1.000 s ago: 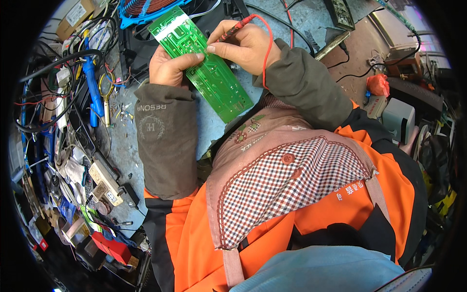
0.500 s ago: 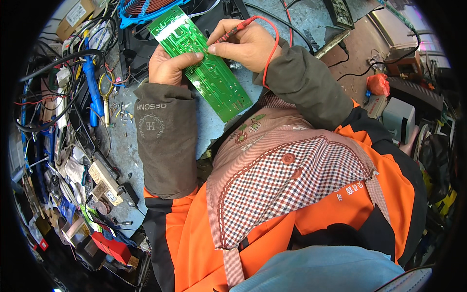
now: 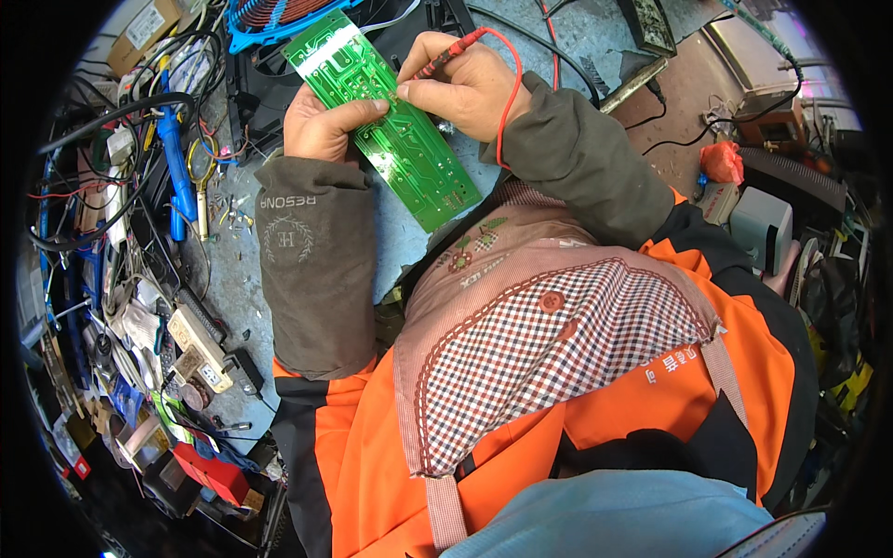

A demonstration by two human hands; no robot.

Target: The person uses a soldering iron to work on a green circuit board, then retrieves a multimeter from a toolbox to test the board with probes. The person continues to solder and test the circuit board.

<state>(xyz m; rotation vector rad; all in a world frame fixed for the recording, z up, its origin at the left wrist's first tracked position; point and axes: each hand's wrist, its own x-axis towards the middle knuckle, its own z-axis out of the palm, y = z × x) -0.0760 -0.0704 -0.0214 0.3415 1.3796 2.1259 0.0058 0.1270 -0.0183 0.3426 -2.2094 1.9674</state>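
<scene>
Two hands work: your left hand (image 3: 321, 126) grips the green circuit board (image 3: 395, 130); your right hand (image 3: 460, 84) pinches a red probe (image 3: 446, 60) against it.

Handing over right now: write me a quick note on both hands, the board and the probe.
Left hand: grips the green circuit board by its left edge, tilted above the bench.
Right hand: pinches the red test probe, tip on the board's solder side; its red lead loops over the wrist.
Done: probe placed on the board.
Left: cannot tell how many points remain.
</scene>
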